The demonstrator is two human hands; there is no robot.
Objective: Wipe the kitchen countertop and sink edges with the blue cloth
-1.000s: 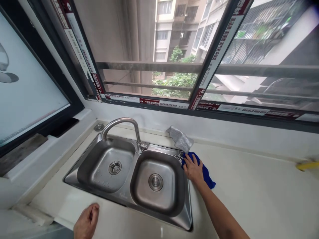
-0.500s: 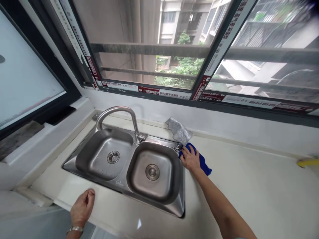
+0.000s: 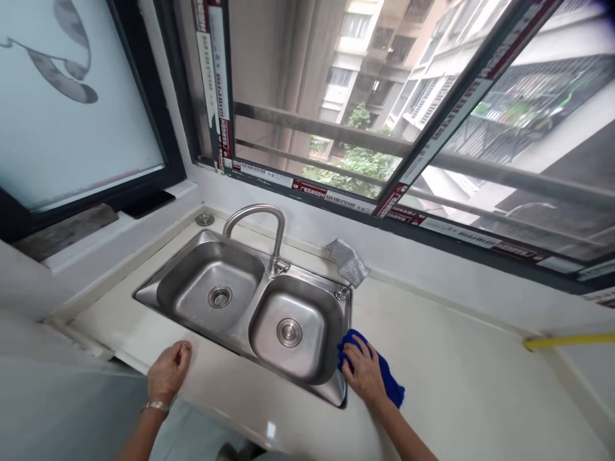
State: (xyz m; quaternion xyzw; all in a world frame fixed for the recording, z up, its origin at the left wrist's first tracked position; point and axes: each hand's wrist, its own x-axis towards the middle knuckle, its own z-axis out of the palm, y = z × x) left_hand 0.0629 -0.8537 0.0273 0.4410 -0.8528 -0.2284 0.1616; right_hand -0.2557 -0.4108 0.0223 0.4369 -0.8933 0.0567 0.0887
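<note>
My right hand (image 3: 364, 371) presses a blue cloth (image 3: 391, 383) onto the right rim of the steel double sink (image 3: 243, 339); part of the cloth spreads over the counter beside it. The fingers curl over the cloth. Curled into a loose fist, my left hand (image 3: 169, 370) rests by the counter's front edge, left of the sink; I make out nothing in it. Both basins hold only their drains, with some droplets in the left one. A curved steel faucet (image 3: 278, 237) rises behind the divider, its spout over the left basin.
A crumpled silvery mesh cloth (image 3: 349, 261) leans against the wall behind the sink's back right corner. A yellow pipe (image 3: 571, 341) runs along the far right. The white countertop (image 3: 446, 358) stretches right of the sink. Windows (image 3: 312, 153) line the back.
My right hand has slid the blue cloth along the sink's right rim, from the back corner toward the front. The view has turned and shifted. My left hand stays in a fist.
</note>
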